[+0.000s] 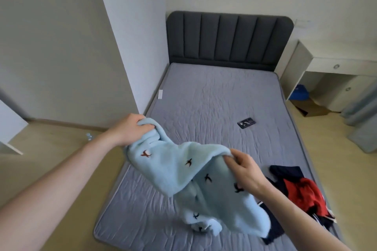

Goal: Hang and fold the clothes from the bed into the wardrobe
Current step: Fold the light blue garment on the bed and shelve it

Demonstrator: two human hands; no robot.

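A light blue fleece garment [179, 171] with small dark bird motifs hangs in the air above the grey mattress [214, 98]. My left hand [130, 128] grips its upper left edge. My right hand [244, 171] pinches the edge further right and lower. The garment's lower part droops onto the bed's near end. A pile of dark navy and red clothes [302, 193] lies on the bed at the right, partly under the blue garment. The wardrobe is not clearly in view.
A black phone [246, 122] lies on the mattress right of centre. The dark padded headboard [228, 38] stands at the far end. A white desk [330, 67] with a cardboard box [310, 108] under it is at the right. A water bottle [89, 136] lies on the floor at the left.
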